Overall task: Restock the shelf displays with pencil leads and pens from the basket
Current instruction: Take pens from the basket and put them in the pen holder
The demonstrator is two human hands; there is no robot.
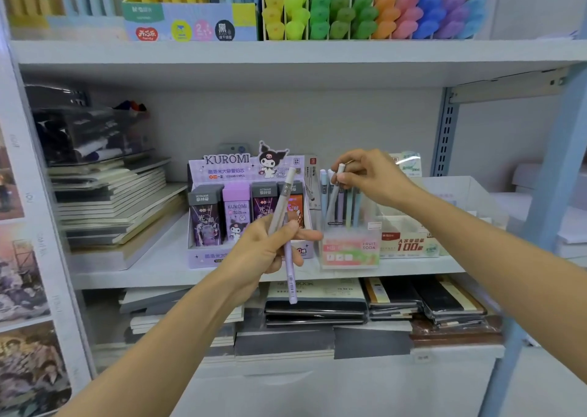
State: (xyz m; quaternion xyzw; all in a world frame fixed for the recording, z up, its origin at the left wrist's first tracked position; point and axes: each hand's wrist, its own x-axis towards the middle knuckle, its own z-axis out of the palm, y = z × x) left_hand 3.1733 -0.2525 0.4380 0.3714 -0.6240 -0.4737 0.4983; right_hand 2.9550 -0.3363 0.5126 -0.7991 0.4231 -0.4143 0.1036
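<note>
While the left hand (266,251) is clenched round two pens in front of the middle shelf (152,273), the right hand (371,178) works at the clear pen holder (349,251).

Left hand: fingers curled, thumb out to the right. It grasps a pale grey pen (282,200), tilted, top end up and to the right, and a lilac pen (290,276), near upright, barcode end pointing down past the shelf's front edge.

Right hand: fingertips pinch the upper end of a slanted grey pen (333,200). Its lower end sits among the pastel pens (351,206) standing in the holder.

Holder stands at the shelf's front edge, just right of the Kuromi display box (222,168), which carries upright lead cases (236,213). A white lead box (409,241) is just right of the holder. Stacked notebooks (111,200) lie toward the shelf's left end. Top shelf: row of coloured highlighters (365,13).
</note>
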